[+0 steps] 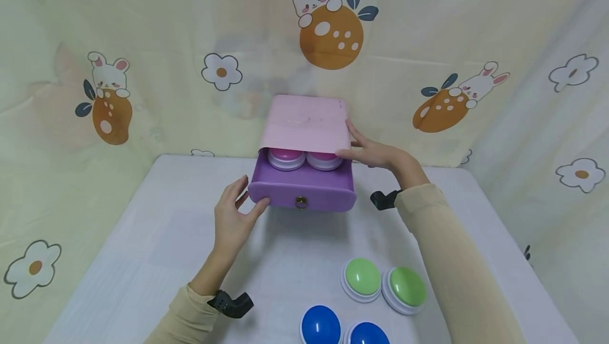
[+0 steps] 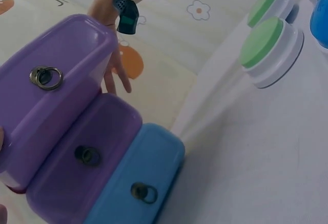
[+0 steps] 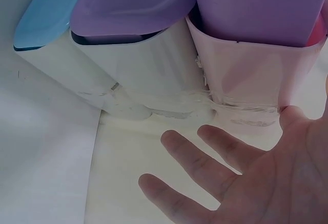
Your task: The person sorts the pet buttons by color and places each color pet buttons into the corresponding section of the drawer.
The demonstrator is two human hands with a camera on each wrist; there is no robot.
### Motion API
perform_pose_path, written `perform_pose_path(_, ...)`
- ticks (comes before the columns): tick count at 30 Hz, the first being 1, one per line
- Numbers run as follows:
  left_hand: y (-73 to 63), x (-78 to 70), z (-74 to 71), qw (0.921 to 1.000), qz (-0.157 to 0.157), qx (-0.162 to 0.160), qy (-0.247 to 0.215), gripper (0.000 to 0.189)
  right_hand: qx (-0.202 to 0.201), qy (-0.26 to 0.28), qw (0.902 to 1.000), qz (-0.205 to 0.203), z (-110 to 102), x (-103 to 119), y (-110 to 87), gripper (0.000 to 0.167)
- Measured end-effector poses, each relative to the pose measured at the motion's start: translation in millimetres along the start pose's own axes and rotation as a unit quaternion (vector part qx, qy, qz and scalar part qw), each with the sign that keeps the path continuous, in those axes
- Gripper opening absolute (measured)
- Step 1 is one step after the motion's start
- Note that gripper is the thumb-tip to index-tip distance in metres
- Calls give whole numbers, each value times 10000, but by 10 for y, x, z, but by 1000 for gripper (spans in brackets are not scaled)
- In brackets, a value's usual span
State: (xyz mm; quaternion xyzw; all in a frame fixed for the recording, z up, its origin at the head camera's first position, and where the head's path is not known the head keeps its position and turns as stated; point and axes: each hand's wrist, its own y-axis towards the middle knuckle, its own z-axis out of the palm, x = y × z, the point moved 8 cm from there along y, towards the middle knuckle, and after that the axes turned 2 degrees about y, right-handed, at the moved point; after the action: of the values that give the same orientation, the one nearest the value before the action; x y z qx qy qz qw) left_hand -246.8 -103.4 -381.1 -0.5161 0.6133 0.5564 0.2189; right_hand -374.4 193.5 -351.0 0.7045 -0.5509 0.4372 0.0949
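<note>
A small stacked drawer unit stands against the cloth, its pink top casing (image 1: 306, 122) above a purple drawer (image 1: 304, 196) that is pulled out. Two round, pink-topped domes (image 1: 285, 160) on white bases sit inside it, partly covered by the casing. My left hand (image 1: 233, 220) grips the drawer's left front end, thumb on the front face and fingers at the side. On the casing's right side rests my right hand (image 1: 376, 155), its thumb at the front edge; the right wrist view shows its fingers spread and straight. A ring pull (image 2: 47, 77) hangs on the drawer front.
Under the open drawer are a second purple drawer (image 2: 84, 157) and a blue drawer (image 2: 138, 175), both pushed in. Two green-topped domes (image 1: 362, 276) and two blue-topped ones (image 1: 321, 325) lie on the white table (image 1: 166, 259) nearer me. Patterned cloth (image 1: 171, 69) hangs behind.
</note>
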Motion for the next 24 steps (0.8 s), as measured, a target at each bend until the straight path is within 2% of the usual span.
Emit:
perform_pose_path(11,42,42,-8,9998,65,70,169,69,2,-24,10000,-11,8,14,-6,100)
perform_pose_path(19,52,58,15,9998,-23,163,129,67,261,59,9995,165,54,306,-287,96)
perform_pose_path(24,64,18,27,9999,74,57,111,59,280,145,9994,155,49,282,-258,97)
